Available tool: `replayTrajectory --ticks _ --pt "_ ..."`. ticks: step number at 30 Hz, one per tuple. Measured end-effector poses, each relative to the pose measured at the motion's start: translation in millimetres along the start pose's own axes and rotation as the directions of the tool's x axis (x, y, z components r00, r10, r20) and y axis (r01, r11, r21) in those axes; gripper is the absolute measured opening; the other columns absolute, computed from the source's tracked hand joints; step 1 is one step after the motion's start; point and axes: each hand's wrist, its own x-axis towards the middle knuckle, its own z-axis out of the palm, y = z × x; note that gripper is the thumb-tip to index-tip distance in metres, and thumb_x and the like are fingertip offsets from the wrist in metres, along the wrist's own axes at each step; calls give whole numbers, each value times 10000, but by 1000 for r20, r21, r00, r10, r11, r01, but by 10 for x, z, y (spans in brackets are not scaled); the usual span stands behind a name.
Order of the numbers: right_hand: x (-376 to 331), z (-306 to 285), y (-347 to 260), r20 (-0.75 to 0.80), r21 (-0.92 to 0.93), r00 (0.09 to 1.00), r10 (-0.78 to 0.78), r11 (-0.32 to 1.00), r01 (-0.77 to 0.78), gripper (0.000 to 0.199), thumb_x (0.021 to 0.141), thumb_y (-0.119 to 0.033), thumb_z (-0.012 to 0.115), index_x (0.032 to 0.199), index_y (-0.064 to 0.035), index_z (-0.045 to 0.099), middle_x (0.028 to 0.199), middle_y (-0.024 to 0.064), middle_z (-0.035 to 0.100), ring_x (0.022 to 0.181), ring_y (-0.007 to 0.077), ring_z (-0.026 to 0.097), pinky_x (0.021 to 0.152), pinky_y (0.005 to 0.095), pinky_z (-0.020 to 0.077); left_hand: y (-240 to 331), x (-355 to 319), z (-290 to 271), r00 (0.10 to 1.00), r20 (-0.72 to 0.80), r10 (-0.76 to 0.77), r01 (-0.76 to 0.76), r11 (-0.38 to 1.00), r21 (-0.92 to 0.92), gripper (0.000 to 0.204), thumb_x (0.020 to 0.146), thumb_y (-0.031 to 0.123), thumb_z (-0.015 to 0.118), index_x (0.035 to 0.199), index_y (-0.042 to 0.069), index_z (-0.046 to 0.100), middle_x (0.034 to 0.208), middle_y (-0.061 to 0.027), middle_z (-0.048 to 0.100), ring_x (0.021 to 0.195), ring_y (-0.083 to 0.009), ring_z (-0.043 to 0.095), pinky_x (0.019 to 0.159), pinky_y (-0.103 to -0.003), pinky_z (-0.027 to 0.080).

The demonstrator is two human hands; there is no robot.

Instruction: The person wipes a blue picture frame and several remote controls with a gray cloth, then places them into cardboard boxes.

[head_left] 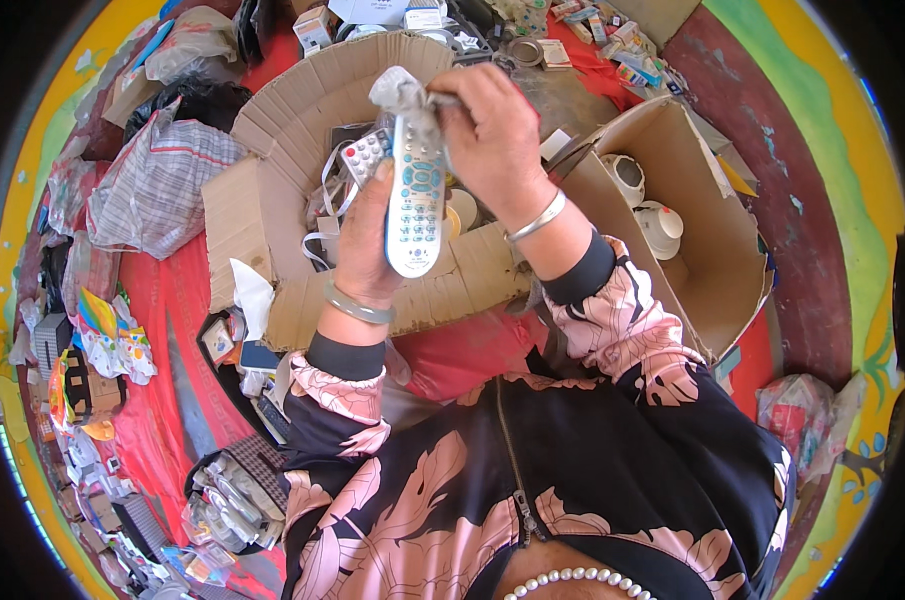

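Observation:
My left hand point(365, 235) is closed around a long white remote control point(417, 215) with teal buttons, its button side up. Over the remote's upper end lies a crumpled greyish, see-through wrap point(404, 98), which looks like plastic. My right hand point(492, 125) pinches that wrap at its right side. Just left of the remote shows a small keypad with white and red buttons point(364, 155); I cannot tell whether it lies in the box or in my left hand. Both hands are above an open cardboard box point(312, 110) with cables and other goods inside.
A second open cardboard box point(712, 230) at the right holds white round items point(659, 230). To the left lie a checked bag point(162, 185) and red cloth point(157, 400). A dark basket of wrapped goods point(234, 500) stands at lower left. Small packages point(622, 50) crowd the far side.

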Motion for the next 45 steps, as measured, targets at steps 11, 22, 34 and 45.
replayTrajectory --ticks 11,22,34,45 --pt "-329 -133 -491 759 399 616 -209 898 -187 105 708 30 545 789 -35 561 788 108 554 728 292 565 647 370 465 367 145 -425 971 -93 218 -236 924 -300 470 909 451 445 1088 25 531 890 -104 586 759 -197 544 695 -312 456" --pt "31 -72 -509 193 255 973 -131 964 79 301 680 91 562 953 -18 625 956 130 591 834 259 591 726 320 488 147 108 -220 964 -105 243 -260 946 -193 469 920 403 449 1229 53 476 1111 -128 572 998 -231 579 875 -339 470" --pt "-102 -52 -109 258 150 966 34 986 -75 146 672 29 599 797 -34 642 780 104 586 751 293 588 657 365 489 384 24 -289 937 -125 326 -337 938 -79 424 923 409 442 1122 45 532 926 -110 622 758 -214 631 540 -276 522" --pt "-132 129 -378 299 374 954 10 919 -127 177 704 -20 671 877 -34 635 942 126 580 875 291 587 751 344 488 170 62 -147 969 -108 222 -224 975 -6 443 946 372 420 1234 37 457 1129 -106 562 1005 -200 574 854 -321 482"
